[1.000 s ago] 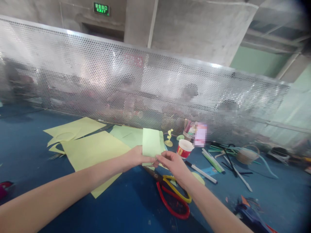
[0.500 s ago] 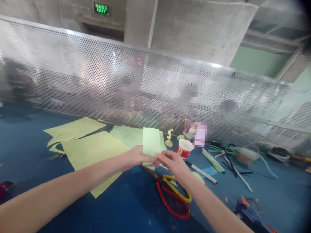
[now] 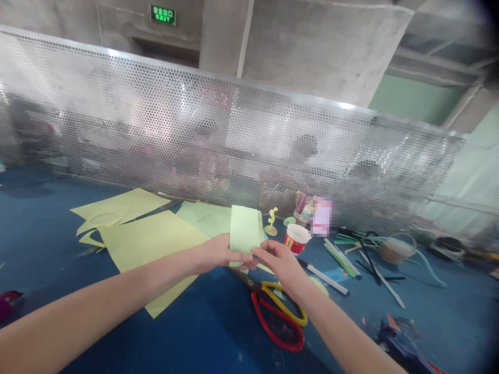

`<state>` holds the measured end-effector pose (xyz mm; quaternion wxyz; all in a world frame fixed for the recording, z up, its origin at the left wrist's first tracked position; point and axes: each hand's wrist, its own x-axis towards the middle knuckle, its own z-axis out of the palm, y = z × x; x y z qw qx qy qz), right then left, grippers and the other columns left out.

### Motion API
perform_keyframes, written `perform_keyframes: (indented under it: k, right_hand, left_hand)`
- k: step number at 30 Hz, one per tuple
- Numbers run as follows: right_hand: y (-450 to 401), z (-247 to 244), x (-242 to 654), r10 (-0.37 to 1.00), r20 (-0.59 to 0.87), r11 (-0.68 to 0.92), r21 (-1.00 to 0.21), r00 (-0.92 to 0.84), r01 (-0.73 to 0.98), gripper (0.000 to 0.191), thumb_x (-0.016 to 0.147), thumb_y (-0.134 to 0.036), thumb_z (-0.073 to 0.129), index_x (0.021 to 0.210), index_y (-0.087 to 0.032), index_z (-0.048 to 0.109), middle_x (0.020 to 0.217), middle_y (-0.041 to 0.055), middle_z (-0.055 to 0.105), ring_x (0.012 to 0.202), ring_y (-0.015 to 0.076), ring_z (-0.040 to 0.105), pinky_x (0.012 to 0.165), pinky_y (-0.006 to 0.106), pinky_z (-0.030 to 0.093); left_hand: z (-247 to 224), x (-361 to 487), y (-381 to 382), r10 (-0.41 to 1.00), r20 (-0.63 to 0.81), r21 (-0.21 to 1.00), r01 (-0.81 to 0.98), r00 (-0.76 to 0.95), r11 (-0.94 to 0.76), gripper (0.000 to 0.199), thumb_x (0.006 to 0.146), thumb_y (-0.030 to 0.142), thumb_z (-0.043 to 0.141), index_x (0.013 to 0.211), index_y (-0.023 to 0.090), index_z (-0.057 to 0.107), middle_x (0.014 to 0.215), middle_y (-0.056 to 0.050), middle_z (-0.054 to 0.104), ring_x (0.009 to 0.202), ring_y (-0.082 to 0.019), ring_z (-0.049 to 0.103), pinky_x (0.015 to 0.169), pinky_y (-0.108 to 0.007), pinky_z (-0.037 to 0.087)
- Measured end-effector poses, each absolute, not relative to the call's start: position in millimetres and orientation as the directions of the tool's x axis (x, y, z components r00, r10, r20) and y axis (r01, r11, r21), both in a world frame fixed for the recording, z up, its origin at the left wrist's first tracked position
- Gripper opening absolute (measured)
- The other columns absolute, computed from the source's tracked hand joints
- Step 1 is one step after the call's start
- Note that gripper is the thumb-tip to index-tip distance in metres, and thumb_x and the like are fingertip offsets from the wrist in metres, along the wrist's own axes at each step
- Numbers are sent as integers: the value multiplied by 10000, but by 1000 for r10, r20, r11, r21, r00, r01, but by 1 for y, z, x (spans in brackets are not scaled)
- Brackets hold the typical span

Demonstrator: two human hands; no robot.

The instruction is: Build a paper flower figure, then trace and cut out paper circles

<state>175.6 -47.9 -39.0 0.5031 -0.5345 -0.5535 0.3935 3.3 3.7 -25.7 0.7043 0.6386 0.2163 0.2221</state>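
The left hand (image 3: 218, 253) had its fingers closed around the lower end of a pale green paper piece (image 3: 245, 226), and the right hand (image 3: 277, 255) pinched its lower right corner between thumb and fingertips. The piece, held upright above the blue counter (image 3: 210, 327), seemed doubled over, though its layers were hard to tell apart. Some cutting looked done: a curved yellow scrap (image 3: 92, 239) lay at the left, and a little yellow paper figure (image 3: 272, 222) stood on a round base. The scissors (image 3: 255, 286) lay below the hands, out of their hold. The green piece was not joined to anything visible; how much shaping remained could not be judged. Of the containers, a red and white paper cup (image 3: 297, 241) stood upright, its bottom hidden; a tub (image 3: 301, 216) behind it held pinkish sticks; the contents of the small handled basket (image 3: 396, 251) were unclear.
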Motion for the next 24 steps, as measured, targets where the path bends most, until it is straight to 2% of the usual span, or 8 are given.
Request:
perform_keyframes:
  k: [5, 13, 19, 24]
  right_hand:
    - [-49, -38, 174, 983, 153, 131, -971, 99, 201, 331, 650, -440, 680, 580, -181, 486, 539, -53, 467, 552, 103, 420, 536, 239, 309]
    - [-48, -41, 176, 991, 127, 120, -981, 38, 151, 349, 664, -494, 658, 622, -167, 544, 559, -23, 517, 539, 113, 461, 534, 250, 337]
    - [-50, -39, 173, 992, 116, 107, -984, 55, 145, 371, 668, -484, 666, 587, -173, 479, 501, -64, 402, 489, 79, 333, 480, 229, 266]
    - [-53, -37, 170, 992, 112, 104, -986, 54, 130, 389, 666, -479, 670, 557, -179, 449, 484, -73, 374, 492, 79, 306, 478, 230, 242]
  left_hand:
    - [-25, 4, 2, 603, -49, 994, -18, 796, 105, 283, 691, 228, 714, 952, 126, 677, 871, -96, 714, 847, -207, 658, 801, -323, 500]
    - [-21, 4, 2, 578, -55, 993, -16, 814, 116, 265, 727, 247, 677, 950, 104, 674, 889, -121, 710, 855, -211, 660, 808, -327, 497]
    - [-22, 2, 2, 561, -72, 996, 35, 824, 78, 315, 769, 326, 639, 1015, 128, 651, 876, -113, 708, 835, -210, 666, 794, -340, 503]
    - [-19, 2, 2, 586, -76, 997, 73, 807, 28, 286, 710, 295, 703, 934, 119, 672, 827, -105, 714, 787, -203, 671, 747, -305, 514]
